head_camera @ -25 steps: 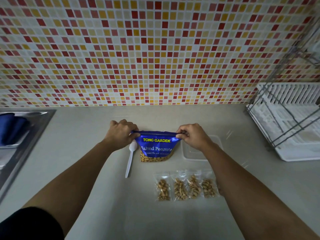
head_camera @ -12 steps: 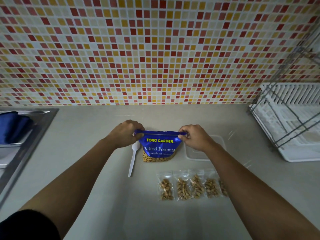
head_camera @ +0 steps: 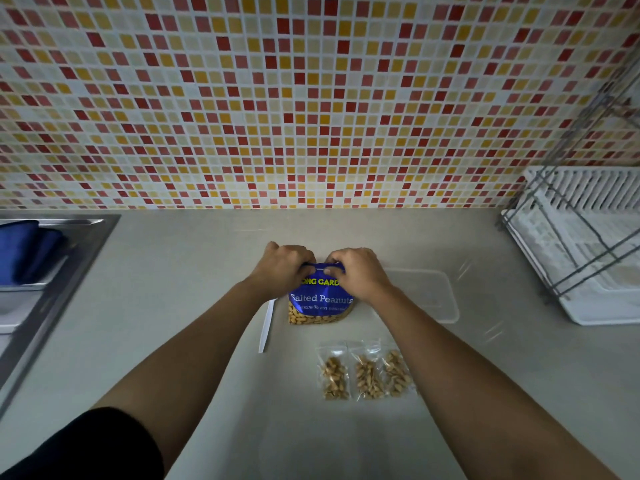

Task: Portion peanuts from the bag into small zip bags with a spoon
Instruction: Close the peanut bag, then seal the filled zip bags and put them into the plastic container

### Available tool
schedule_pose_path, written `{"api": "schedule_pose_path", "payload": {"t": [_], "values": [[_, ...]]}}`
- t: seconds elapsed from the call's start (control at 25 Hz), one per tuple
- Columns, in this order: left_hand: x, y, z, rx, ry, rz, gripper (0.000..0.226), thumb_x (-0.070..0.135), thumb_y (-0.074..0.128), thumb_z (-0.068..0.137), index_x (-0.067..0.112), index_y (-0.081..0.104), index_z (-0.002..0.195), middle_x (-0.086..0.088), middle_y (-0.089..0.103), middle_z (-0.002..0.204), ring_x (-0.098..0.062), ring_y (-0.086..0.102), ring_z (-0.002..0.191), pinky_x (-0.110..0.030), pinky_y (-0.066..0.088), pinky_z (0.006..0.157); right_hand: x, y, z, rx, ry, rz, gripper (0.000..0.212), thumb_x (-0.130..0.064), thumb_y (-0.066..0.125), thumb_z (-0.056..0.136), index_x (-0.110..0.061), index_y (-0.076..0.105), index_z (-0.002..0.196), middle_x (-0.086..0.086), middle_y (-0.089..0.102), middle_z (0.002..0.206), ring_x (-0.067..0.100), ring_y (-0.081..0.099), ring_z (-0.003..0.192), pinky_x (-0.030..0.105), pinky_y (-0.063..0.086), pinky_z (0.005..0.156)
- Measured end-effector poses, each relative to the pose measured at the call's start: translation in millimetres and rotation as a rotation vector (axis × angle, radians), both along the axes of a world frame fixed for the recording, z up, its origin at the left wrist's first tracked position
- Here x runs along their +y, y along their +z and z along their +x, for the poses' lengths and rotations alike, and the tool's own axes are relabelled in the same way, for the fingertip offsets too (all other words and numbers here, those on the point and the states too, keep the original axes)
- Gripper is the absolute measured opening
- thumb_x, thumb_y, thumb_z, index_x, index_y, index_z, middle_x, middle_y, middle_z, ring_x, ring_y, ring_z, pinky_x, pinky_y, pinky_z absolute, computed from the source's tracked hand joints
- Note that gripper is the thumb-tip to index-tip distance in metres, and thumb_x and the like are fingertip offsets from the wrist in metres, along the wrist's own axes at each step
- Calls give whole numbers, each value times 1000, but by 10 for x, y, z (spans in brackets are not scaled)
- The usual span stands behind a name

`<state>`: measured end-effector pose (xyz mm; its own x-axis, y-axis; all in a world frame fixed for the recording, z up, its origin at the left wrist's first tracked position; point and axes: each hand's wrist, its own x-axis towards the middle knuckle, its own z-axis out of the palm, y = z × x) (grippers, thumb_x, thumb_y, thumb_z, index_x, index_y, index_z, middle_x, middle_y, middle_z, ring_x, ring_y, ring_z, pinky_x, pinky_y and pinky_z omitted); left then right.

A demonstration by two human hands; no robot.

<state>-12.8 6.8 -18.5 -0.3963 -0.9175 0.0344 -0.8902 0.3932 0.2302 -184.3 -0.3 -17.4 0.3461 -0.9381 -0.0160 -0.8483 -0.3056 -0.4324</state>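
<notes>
Blue peanut bag (head_camera: 320, 301) stands upright mid-frame, my left hand (head_camera: 282, 268) and right hand (head_camera: 358, 277) pinching its top edge side by side, with the spoon (head_camera: 267, 323) just left, nearer my left hand.

Both forearms are extending forward and angling inward. Left hand (head_camera: 280, 268) and right hand (head_camera: 360, 273) are sitting knuckles-up, nearly touching, fingers curling, each pinching the top edge of the peanut bag (head_camera: 320, 304).

Glossy foil peanut bag (head_camera: 320, 299); brushed-metal sink (head_camera: 69, 258); matt counter (head_camera: 194, 258).
</notes>
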Motion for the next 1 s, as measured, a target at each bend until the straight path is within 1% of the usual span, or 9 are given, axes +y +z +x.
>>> {"api": "schedule_pose_path", "payload": {"t": [0.16, 0.28, 0.36, 0.48, 0.56, 0.64, 0.68, 0.76, 1.0], "values": [[17, -5, -37, -32, 66, -46, 23, 24, 45, 93, 14, 63, 103, 0, 68, 106, -22, 58, 99, -35, 28, 85, -3, -27, 96, 34, -62, -10, 25, -26, 58, 89, -14, 67, 109, 10, 70, 105, 25, 57, 103, 34, 48, 83], [-10, 68, 20, -69, 93, 43, 27, 34, 47, 94, 21, 63, 111, 3, 66, 113, -20, 53, 107, -38, 31, 89, -31, -5, 37, -3, -24, 50, 30, -32, 60, 88, -15, 65, 113, 8, 69, 109, 24, 60, 101, 33, 48, 81], [16, 138, 59, -32, 91, 79, 32, 39, 51, 92, 23, 60, 118, 4, 65, 118, -21, 50, 112, -41, 34, 91, -20, 52, -83, -37, 47, 83, 38, -37, 60, 87, -17, 61, 119, 5, 67, 116, 23, 60, 106, 34, 48, 88], [177, 216, 26, 283, 105, -121, 30, 26, 56, 91, 15, 62, 118, -5, 67, 114, -24, 57, 106, -35, 43, 89, 75, 122, -393, -228, 21, -58, 35, -27, 60, 89, -14, 59, 121, 4, 64, 111, 16, 58, 98, 33, 47, 92], [422, 237, -126, 509, 166, -241, 24, 17, 56, 91, 10, 66, 112, -7, 70, 106, -21, 62, 96, -27, 45, 83, 215, 140, -690, -372, -80, -211, 24, -16, 58, 89, -12, 63, 113, -1, 61, 98, 10, 56, 84, 16, 46, 82], [694, 177, -431, 600, 169, -217, 23, 15, 56, 89, 10, 68, 108, -6, 71, 102, -18, 63, 93, -18, 42, 81, 420, 89, -1043, -393, -169, -311, 17, -11, 57, 89, -10, 65, 105, -4, 59, 93, 8, 55, 77, 3, 39, 74], [806, 95, -611, 601, 140, -157, 23, 15, 57, 88, 9, 68, 107, -7, 72, 101, -19, 63, 93, -15, 40, 81, 539, 33, -1206, -378, -190, -318, 15, -10, 58, 89, -8, 66, 101, -2, 60, 92, 9, 56, 76, 3, 38, 73], [963, -128, -1010, 592, 43, -29, 23, 14, 58, 87, 7, 69, 107, -10, 72, 100, -22, 66, 93, -13, 38, 81, 760, -154, -1525, -327, -244, -284, 11, -8, 59, 87, -7, 66, 95, 4, 64, 88, 13, 57, 73, 11, 43, 72], [1160, -761, -1998, 375, -98, 194, 28, 14, 54, 88, 6, 66, 111, -15, 68, 113, -32, 60, 107, -31, 41, 93, 1213, -806, -2280, -153, -509, -81, 15, -12, 56, 88, -7, 67, 96, 16, 67, 94, 31, 64, 83, 32, 49, 79]]}}
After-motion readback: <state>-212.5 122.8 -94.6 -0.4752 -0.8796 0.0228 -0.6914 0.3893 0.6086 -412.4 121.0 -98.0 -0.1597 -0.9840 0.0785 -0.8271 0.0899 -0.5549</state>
